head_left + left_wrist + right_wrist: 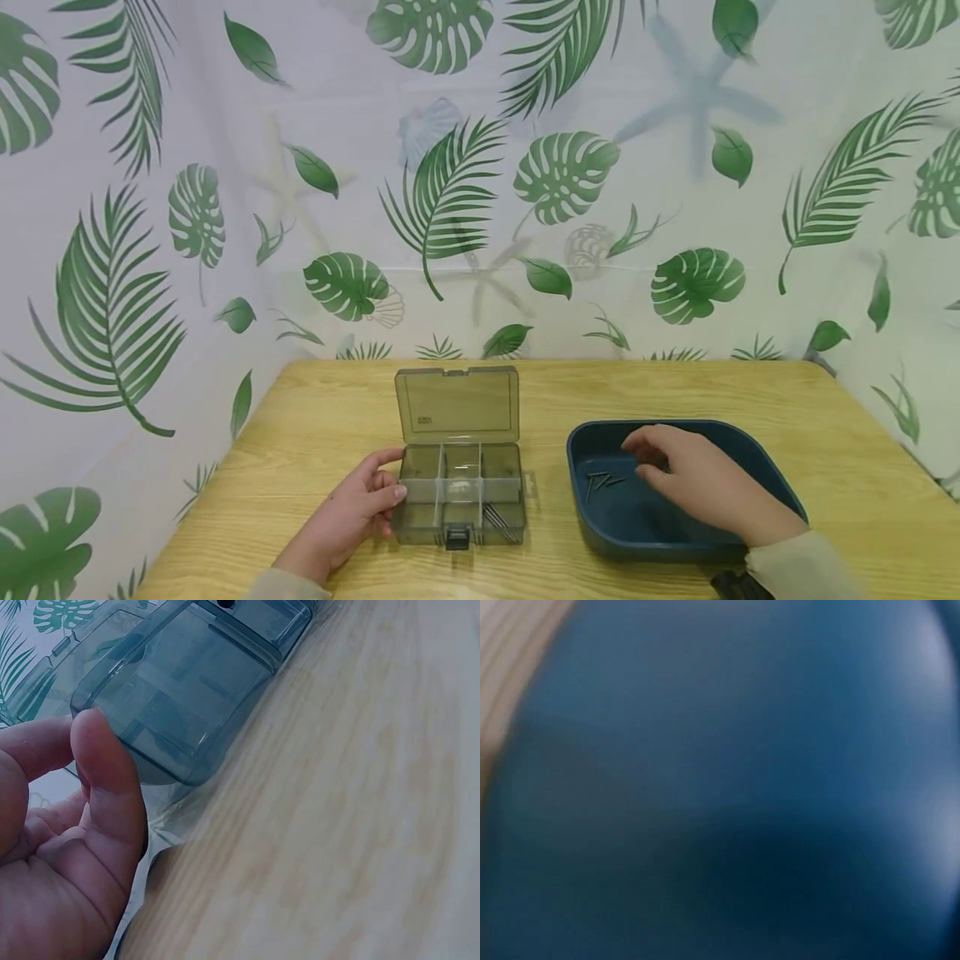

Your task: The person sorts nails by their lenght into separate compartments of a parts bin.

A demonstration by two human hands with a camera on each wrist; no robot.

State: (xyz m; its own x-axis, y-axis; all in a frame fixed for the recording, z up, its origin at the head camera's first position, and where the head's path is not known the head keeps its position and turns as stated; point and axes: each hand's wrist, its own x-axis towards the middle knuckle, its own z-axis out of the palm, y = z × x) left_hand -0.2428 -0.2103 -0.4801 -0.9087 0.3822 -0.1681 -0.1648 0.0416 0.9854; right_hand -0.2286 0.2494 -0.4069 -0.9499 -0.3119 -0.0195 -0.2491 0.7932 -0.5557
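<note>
A translucent grey compartment box (459, 500) stands on the table with its hinged lid (459, 406) raised. My left hand (360, 504) grips its left side, thumb at the edge and index finger by the rear corner; the left wrist view shows that thumb (105, 754) against the box corner. Several thin dark screws or nails (498, 521) lie in the front right compartment. To the right sits a dark blue tray (600, 533), with a few similar dark pieces (600, 480) on its floor. Over the tray, my right hand (697, 475) has loosely bent fingers, nothing visible between them.
The wood-grain table (337, 400) carries both containers, with a strip of bare wood between box and tray. A white leaf-patterned cloth (480, 317) hangs behind and along the sides. The right wrist view is blurred and mostly filled by blue tray.
</note>
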